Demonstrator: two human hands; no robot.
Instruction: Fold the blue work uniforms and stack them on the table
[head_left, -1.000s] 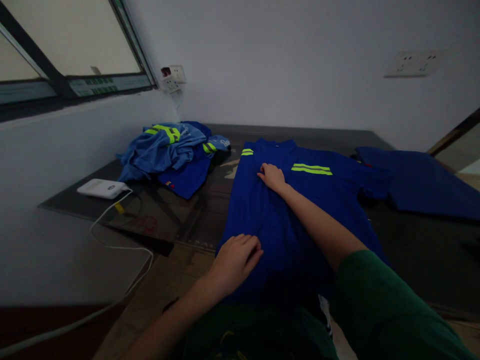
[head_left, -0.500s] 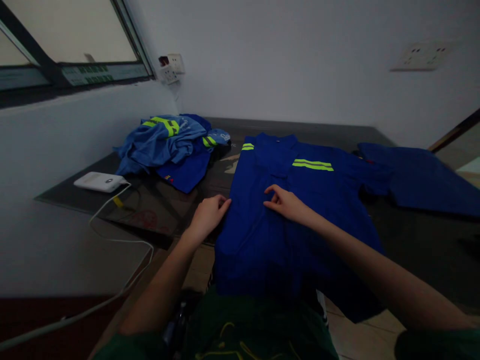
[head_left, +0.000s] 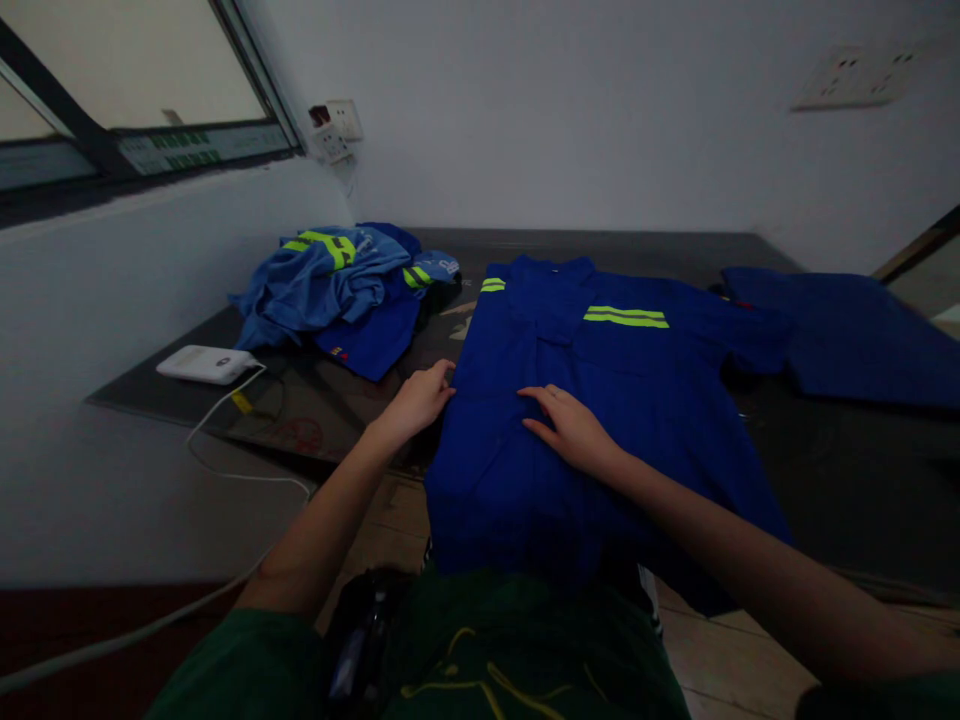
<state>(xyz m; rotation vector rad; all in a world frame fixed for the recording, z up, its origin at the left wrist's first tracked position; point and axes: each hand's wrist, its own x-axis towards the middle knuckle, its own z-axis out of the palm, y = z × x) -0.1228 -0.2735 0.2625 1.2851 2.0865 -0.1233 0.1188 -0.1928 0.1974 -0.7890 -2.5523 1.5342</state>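
Dark grey and smooth, the wide table (head_left: 675, 243) bears a red round mark (head_left: 302, 435) near its left front edge. On it, in front of the person, lies a royal-blue cloth work shirt (head_left: 645, 370), collar away from the person and lower part over the near edge. It keeps its place from the earlier frames, with a yellow-green striped band across the chest and a shorter one at its left; a tag inside the collar is too small to read. At its right lies a flat, dark-blue piece of fabric (head_left: 870, 335). To the left, a crumpled heap of light- and dark-blue clothes (head_left: 315, 290) shows pale lettering, illegible at this size. Green print on the window-frame film (head_left: 184, 150) is likewise blurred. Nearer stands a white rounded plastic box (head_left: 202, 364) with a cable and a small dark emblem.

The bare right hand (head_left: 570, 425) is near the collar a second ago and now lies lower, fingertips at the shirt's middle front, thumb and forefinger spread. The bare left hand (head_left: 420, 398), first over the lower front, is now at the shirt's left edge, thumb and forefinger tips close together; whether they pinch cloth cannot be told.
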